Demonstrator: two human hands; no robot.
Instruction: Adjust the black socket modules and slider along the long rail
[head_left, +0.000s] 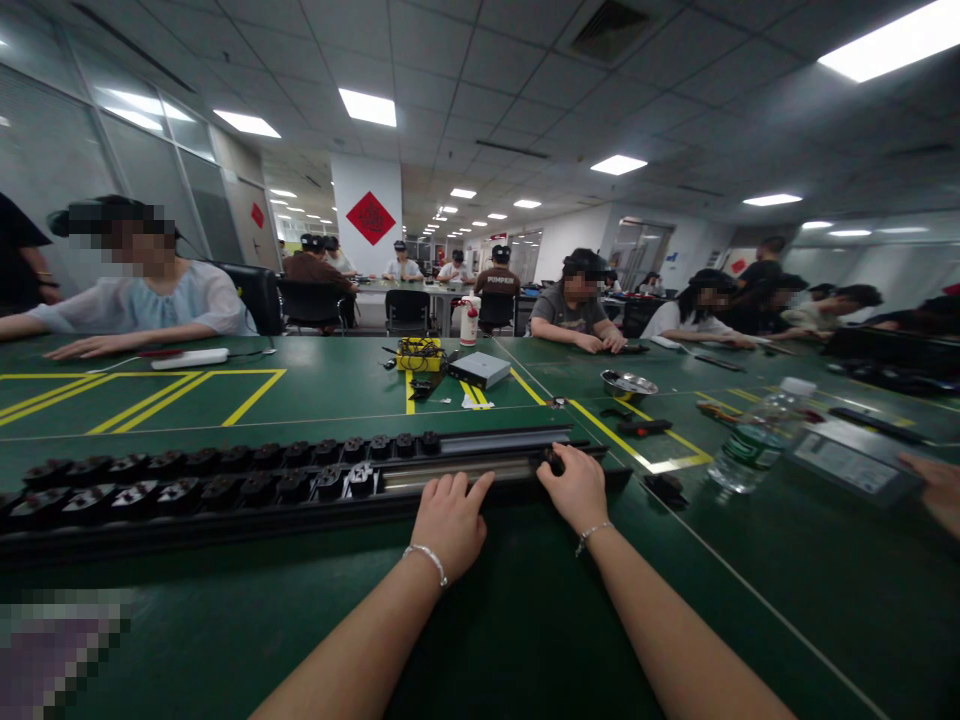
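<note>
A long black rail [480,482] lies across the table in front of me. Black round plug-like pieces [259,488] with prongs on top stand in it side by side, filling its left part. My left hand [450,518] rests at the rail's near edge, right of the last piece [361,478], with the index finger stretched out and nothing held. Near the rail's right end, my right hand [579,488] pinches a small black round piece [553,461] between thumb and fingers. Behind, a second black rail [502,440] carries a similar row of pieces [328,451].
A water bottle [759,437] stands to the right, beside a metal box [851,462] and another person's hand [934,490]. Farther back are a steel bowl [628,384], a grey box [480,370] and a yellow cable-wrapped block [420,354]. Several people sit around the tables.
</note>
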